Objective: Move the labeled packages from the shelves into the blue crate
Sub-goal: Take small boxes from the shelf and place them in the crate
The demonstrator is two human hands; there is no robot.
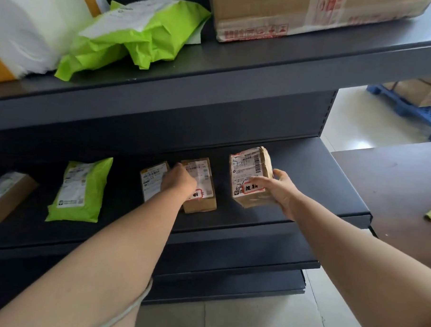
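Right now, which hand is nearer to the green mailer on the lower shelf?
Left. The left hand rests on the small boxes just right of the green mailer; the right hand holds a brown box farther right.

The shelving unit (238, 73) is dark charcoal grey throughout. On its upper shelf lie a crumpled lime-green mailer bag (131, 38) with a white label, a white padded bag (35, 24) edged in yellow-orange, and a brown cardboard carton (302, 16) printed with red marks on pale tape. On the middle shelf, a lime-green pouch (81, 189) carries a white printed label. The small boxes (201, 187) are kraft brown with white shipping labels; the lifted box (249, 177) bears a black barcode and a red-bordered white tag with black handwriting. A blue plastic pallet (421, 110) shows at right. The floor tiles (264, 318) are off-white.
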